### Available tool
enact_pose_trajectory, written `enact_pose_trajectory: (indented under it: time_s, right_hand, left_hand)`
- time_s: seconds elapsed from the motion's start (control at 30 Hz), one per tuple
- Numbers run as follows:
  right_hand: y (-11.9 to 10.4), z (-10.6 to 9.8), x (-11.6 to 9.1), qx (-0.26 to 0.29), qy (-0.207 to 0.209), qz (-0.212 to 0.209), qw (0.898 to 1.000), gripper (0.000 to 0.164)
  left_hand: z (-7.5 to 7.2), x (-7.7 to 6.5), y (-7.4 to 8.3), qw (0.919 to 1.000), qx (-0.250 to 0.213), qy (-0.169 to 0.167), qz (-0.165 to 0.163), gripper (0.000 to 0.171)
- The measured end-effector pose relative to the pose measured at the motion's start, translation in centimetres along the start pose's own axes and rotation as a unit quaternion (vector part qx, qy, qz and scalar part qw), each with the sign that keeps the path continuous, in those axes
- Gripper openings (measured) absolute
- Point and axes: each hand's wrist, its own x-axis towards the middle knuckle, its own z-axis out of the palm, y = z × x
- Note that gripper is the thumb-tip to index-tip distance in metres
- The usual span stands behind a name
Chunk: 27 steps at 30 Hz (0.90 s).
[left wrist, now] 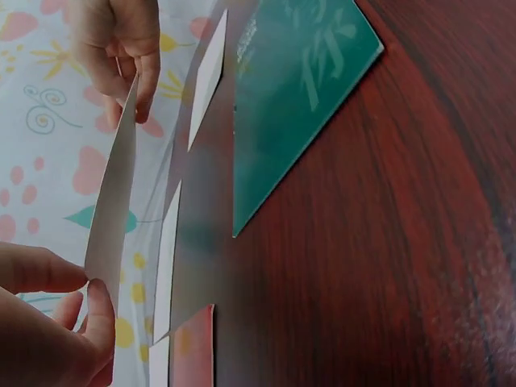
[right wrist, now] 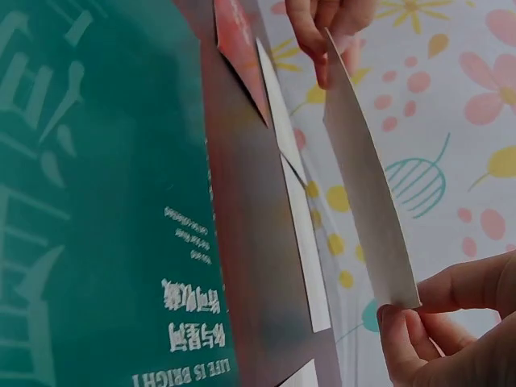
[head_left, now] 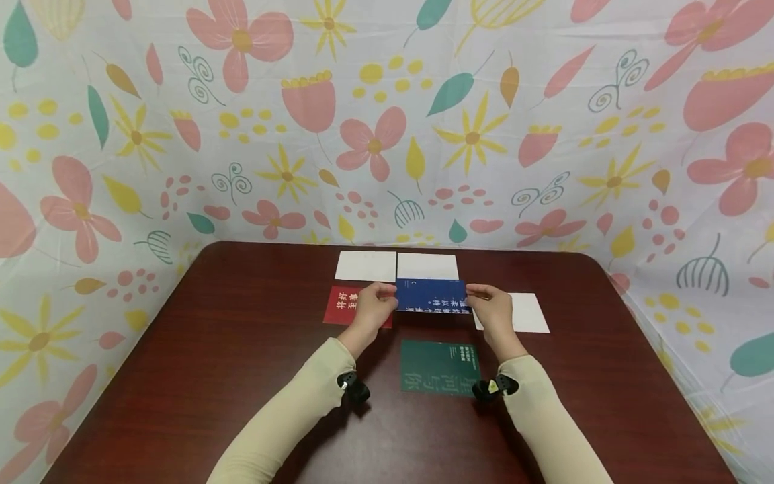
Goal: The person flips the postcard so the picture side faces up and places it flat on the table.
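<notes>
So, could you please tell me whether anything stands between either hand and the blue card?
Nothing visible does: the left hand pinches one end of the blue card directly, and the right hand pinches the other. The red card and green card lie on the table, outside both grips.

Blue card point(head_left: 431, 294), white-lettered; green card point(head_left: 440, 368), pale-lettered; red card point(head_left: 342, 310), white-lettered; bench point(head_left: 242, 356) reddish-brown, grained; cloth backdrop point(head_left: 375, 94) white, multicoloured floral
</notes>
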Motion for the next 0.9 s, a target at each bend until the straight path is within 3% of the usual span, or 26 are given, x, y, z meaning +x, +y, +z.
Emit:
enact_pose_trajectory:
  time_s: [0.27, 0.47, 0.77, 0.9]
  right_hand:
    - [0.6, -0.1, 0.2, -0.030, -0.020, 0.012, 0.999, 0.043]
    - [1.0, -0.2, 0.2, -0.052, -0.042, 0.017, 0.998, 0.041]
    - [1.7, 0.0, 0.5, -0.111, -0.054, 0.004, 0.992, 0.043]
    - [1.9, 0.2, 0.6, -0.137, -0.063, 0.000, 0.989, 0.045]
  left_hand:
    - [0.5, 0.5, -0.7, 0.9989, 0.044, -0.009, 0.011, 0.042]
    - [0.8, 0.9, -1.1, 0.9954, 0.090, -0.033, -0.004, 0.047]
    - [0.9, 1.2, -1.5, 0.9826, 0.169, -0.076, -0.001, 0.060]
    - [1.0, 1.2, -1.6, 0.9725, 0.217, -0.085, 0.008, 0.065]
